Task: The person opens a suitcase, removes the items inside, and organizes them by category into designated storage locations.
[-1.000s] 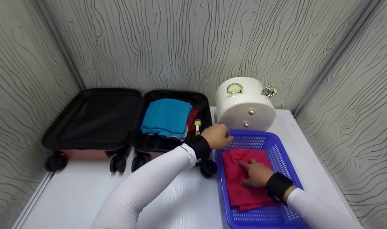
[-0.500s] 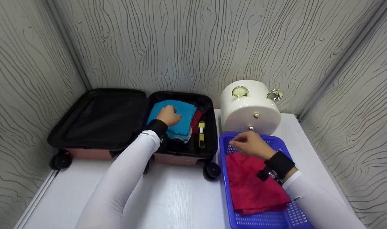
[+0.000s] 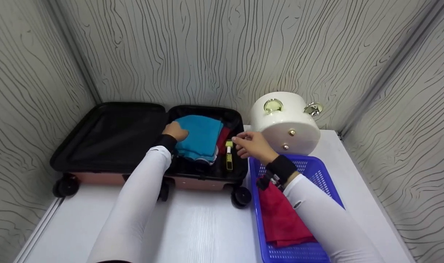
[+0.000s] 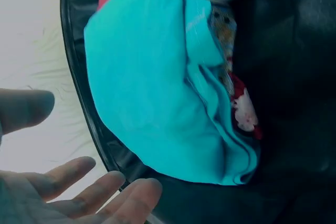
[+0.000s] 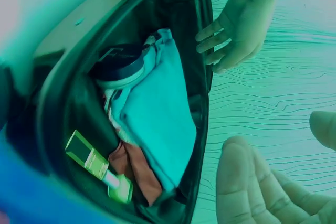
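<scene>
Wavy-lined walls (image 3: 196, 51) stand beyond the left hand (image 3: 175, 130) and right hand (image 3: 255, 147), both with fingers parted and empty, and between those fingers the folded blue cloth (image 3: 201, 135) lies in the suitcase (image 3: 199, 184) — likely light, soft, floppy, best held under its folded edges.

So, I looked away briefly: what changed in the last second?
The left grip moved left from near the basket to the left side of the blue cloth. The right grip lifted off the red cloth and moved forward-left, near the yellow item. The red cloth stays in the basket, the blue cloth and yellow item in the suitcase.
</scene>
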Demonstrator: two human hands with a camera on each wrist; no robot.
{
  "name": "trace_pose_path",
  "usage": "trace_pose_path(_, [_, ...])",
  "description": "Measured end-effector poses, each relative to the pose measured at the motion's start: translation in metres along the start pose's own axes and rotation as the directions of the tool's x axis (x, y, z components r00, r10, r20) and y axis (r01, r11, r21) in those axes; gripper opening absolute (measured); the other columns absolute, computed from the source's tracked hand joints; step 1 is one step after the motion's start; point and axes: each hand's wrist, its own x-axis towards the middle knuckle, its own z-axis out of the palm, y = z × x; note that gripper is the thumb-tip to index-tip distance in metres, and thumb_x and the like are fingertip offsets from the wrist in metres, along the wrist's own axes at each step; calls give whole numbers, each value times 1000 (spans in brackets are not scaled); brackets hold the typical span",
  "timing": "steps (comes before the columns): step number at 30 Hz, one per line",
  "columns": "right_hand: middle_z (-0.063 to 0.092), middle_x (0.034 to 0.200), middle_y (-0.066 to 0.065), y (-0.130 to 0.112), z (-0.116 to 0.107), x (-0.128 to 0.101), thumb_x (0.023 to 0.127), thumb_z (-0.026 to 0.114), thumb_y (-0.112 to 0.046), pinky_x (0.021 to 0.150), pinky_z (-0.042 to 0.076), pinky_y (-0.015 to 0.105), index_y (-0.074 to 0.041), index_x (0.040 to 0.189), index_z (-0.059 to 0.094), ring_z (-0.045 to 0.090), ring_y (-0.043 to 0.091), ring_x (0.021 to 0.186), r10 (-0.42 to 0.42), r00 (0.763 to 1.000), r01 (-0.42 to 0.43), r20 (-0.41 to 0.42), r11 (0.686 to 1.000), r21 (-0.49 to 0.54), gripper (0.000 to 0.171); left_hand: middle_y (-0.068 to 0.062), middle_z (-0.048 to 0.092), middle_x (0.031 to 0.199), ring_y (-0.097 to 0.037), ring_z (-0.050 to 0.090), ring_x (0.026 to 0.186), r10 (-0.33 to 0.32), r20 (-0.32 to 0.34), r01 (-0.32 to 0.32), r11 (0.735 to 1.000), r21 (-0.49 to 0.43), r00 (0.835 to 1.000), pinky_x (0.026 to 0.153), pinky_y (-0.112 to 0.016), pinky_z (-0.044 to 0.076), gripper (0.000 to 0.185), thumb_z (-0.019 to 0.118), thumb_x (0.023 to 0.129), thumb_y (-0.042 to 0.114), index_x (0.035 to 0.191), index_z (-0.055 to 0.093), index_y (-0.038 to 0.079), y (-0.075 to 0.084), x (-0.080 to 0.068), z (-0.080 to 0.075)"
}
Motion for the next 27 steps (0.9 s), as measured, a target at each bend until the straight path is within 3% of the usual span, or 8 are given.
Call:
trace_pose_path(3, [72,96,6,1,9,13,108,66,-24,71,64,26,12,143,54,71,10,75,39,999,-38,-17,999,18,52,-10,55,90,-25,52,71,-38,20,38,999,24,999,61,-39,44,23,60,96,30,90,55,9,1,-5,-1])
trace_pose_path(7, [71,115,15,9,16,29,109,65,-26,94,65,40,10,153,47,74,16,90,117,993,-116,-30,992,49,60,-21,65,122,-31,58,93,-73,35,71,996,59,997,76,-41,48,32,58,96,27,111,64,0,11,-24,-2])
trace_pose_path(12, [60,145,31,23,23,47,111,63,-29,107,60,47,8,152,49,72,22,101,197,980,-192,-21,971,139,58,-26,61,120,-33,53,93,-85,52,84,996,34,995,78,-40,44,27,50,98,21,105,60,-3,22,-45,-9])
trace_pose_path(16, [48,157,38,34,31,57,112,59,-29,116,53,53,9,155,44,72,31,113,235,972,-231,7,945,233,59,-32,62,134,-34,57,105,-68,72,63,995,79,995,90,-40,47,44,45,99,19,124,62,-14,32,-62,-17])
trace_pose_path(19, [41,161,39,39,39,61,114,55,-30,123,45,57,9,163,32,61,44,137,264,963,-268,53,922,281,67,-31,61,144,-37,60,117,-67,118,52,991,124,991,97,-42,50,52,46,97,17,136,60,-14,30,-60,-18])
trace_pose_path(20, [39,162,39,40,41,62,114,55,-30,124,44,57,8,165,28,55,47,144,272,960,-280,68,914,292,69,-29,61,143,-37,60,117,-65,128,48,991,128,990,96,-43,51,50,47,96,17,134,62,-13,26,-57,-16])
trace_pose_path(21, [38,163,39,41,43,63,114,54,-30,124,43,58,7,166,26,50,50,149,279,957,-291,82,907,303,70,-29,63,138,-38,62,113,-61,133,43,990,134,989,91,-43,52,47,47,94,17,127,64,-12,12,-40,-9])
trace_pose_path(27, [34,167,38,45,54,66,115,52,-27,126,41,57,5,169,23,42,51,155,307,945,-327,114,876,354,68,-23,63,110,-29,55,80,13,120,-32,986,163,993,66,-36,43,23,47,88,22,89,62,4,-95,84,54])
